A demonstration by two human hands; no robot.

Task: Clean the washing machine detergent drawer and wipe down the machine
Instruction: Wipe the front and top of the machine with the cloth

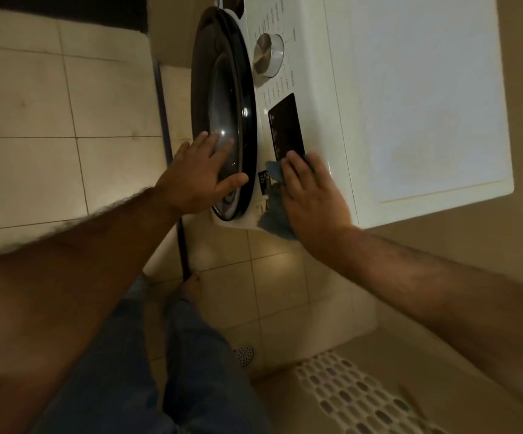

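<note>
Pressing flat, right hand [311, 195] half-hides blue cloth [274, 222]; left fingers [219, 145] splayed on door [222, 98].

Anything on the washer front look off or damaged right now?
Nothing stands out. The door is shut under the left hand; the right hand presses a blue cloth beside the dark display.

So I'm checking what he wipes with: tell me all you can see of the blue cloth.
The blue cloth looks soft and crumpled, like a microfibre rag. The right hand presses it flat-fingered against the washing machine's white front panel, just below the dark display. Most of it is hidden under the hand; one corner peeks out by the fingers and a fold hangs past the machine's edge.
</note>
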